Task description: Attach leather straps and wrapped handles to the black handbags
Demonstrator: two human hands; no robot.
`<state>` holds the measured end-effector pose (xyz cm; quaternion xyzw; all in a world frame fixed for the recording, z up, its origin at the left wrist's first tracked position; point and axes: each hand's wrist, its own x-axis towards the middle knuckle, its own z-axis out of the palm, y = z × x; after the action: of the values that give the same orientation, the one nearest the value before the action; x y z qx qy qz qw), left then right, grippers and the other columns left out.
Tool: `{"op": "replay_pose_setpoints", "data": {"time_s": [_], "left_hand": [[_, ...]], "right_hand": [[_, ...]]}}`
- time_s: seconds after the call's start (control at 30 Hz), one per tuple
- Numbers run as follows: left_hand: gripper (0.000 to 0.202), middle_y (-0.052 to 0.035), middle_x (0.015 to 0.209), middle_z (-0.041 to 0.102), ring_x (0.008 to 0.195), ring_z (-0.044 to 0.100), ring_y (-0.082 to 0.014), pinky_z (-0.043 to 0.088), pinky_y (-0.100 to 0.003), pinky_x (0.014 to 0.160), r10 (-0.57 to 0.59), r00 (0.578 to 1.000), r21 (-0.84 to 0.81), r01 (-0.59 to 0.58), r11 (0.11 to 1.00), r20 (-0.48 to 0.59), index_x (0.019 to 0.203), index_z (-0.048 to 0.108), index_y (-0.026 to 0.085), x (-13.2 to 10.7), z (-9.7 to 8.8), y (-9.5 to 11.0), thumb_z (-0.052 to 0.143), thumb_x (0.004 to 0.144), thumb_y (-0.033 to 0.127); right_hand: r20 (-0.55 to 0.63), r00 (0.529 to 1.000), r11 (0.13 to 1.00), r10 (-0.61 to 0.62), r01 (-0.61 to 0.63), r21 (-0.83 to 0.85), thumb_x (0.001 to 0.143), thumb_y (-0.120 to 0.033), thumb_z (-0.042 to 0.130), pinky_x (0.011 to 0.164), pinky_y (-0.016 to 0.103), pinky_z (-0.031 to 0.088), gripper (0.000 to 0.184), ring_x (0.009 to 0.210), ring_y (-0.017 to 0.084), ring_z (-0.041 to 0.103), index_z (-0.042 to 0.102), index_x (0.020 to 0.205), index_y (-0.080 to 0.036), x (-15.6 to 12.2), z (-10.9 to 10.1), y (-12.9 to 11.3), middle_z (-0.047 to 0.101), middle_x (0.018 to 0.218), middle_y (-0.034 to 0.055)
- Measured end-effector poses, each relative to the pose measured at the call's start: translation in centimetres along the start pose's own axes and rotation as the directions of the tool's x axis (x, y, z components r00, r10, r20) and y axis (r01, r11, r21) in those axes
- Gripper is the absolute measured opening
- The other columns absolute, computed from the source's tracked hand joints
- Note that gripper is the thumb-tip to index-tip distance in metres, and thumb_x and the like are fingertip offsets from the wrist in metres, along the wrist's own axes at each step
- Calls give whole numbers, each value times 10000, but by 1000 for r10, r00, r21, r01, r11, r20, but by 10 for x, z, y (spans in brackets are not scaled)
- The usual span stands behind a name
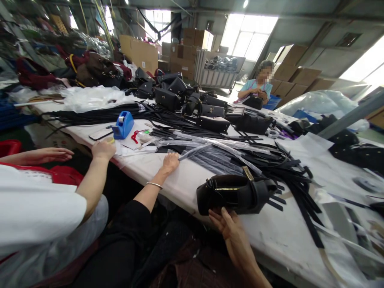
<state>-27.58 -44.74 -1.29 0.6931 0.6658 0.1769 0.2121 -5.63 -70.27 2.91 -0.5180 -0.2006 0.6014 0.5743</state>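
My left hand [171,163], with a bangle on its wrist, is closed on the end of a dark strap [193,152] that seems to be in clear plastic. The strap runs back to a pile of black straps [210,162] on the white table. My right hand [231,232] is at the table's front edge, palm up and fingers apart. Its fingertips meet the lower front edge of a black handbag [234,194], which lies with its gold zipper showing. A gold-coloured piece [248,173] stands on the bag's strap.
At my left, a co-worker's hand [103,149] is near a blue tape dispenser [123,125]; their other hand [57,154] is outstretched. Finished-looking black bags [168,98] are heaped across the table [144,166]. Another person [256,88] works at the far side. Cardboard boxes [141,54] stand behind.
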Motion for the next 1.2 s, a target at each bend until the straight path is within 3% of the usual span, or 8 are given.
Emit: {"op": "replay_pose_setpoints", "data": {"time_s": [0.23, 0.4, 0.5, 0.63, 0.73, 0.87, 1.1, 1.2], "left_hand": [[238, 15, 668, 569, 435, 434, -61, 348, -183, 449, 199, 945, -479, -52, 876, 261, 872, 511, 166, -66, -37, 8, 487, 899, 401], [335, 76, 596, 451, 364, 251, 1, 178, -147, 378, 405, 913, -980, -37, 194, 46, 968, 538, 157, -113, -92, 31, 647, 831, 443], [322, 64, 552, 489, 351, 277, -7, 157, -145, 359, 497, 866, -993, -98, 68, -52, 956, 588, 164, -143, -118, 57, 691, 809, 431], [306, 2, 586, 595, 372, 365, -33, 221, -164, 344, 749, 630, -966, 9, 258, 206, 834, 649, 140, -187, -124, 93, 741, 758, 421], [281, -18, 642, 622, 422, 412, -50, 290, -179, 375, 786, 455, -890, 35, 454, 419, 845, 676, 129, -209, -108, 112, 734, 767, 392], [339, -7, 709, 620, 477, 452, -53, 335, -157, 420, 717, 491, -842, 67, 535, 494, 1076, 629, 147, -220, -80, 120, 661, 824, 373], [297, 37, 640, 546, 446, 383, -40, 288, -154, 414, 602, 575, -757, 45, 652, 553, 1023, 605, 145, -224, -59, 108, 615, 837, 376], [285, 38, 635, 541, 456, 376, -42, 286, -163, 431, 578, 600, -729, 11, 684, 552, 999, 608, 142, -223, -53, 109, 593, 849, 385]], "right_hand": [[106, 994, 952, 23, 10, -306, 729, -521, 742, 890, 386, 533, 454, 1013, 278, 671, 645, 978, -154, -2, -12, -5, 688, 1006, 86], [265, 963, 886, 58, 72, -458, 758, -573, 687, 800, 332, 539, 449, 873, 231, 678, 675, 903, -149, -7, -10, -19, 703, 905, 83], [428, 896, 918, 120, 64, -391, 817, -593, 615, 843, 357, 526, 484, 890, 226, 681, 678, 990, -145, -23, 1, -36, 712, 970, 114], [593, 805, 994, 4, 60, -87, 753, -722, 589, 1003, 480, 439, 716, 1142, 296, 611, 610, 1238, -197, -51, 21, -70, 653, 1222, 157], [512, 843, 987, -163, 144, 77, 681, -836, 527, 959, 518, 466, 826, 1130, 313, 619, 601, 1261, -253, -67, 24, -101, 650, 1240, 126], [258, 847, 882, -465, 468, 53, 867, -679, 454, 856, 456, 540, 509, 844, 216, 703, 673, 1097, -281, -80, 4, -137, 730, 954, 42], [26, 574, 569, -818, 815, -106, 935, -465, 508, 938, 436, 516, 325, 897, 213, 707, 692, 1058, -226, -96, -55, -161, 734, 968, 40], [26, 558, 542, -829, 815, -203, 922, -465, 533, 1032, 458, 448, 341, 1009, 233, 680, 693, 1064, -199, -94, -78, -158, 717, 1074, 72]]}}
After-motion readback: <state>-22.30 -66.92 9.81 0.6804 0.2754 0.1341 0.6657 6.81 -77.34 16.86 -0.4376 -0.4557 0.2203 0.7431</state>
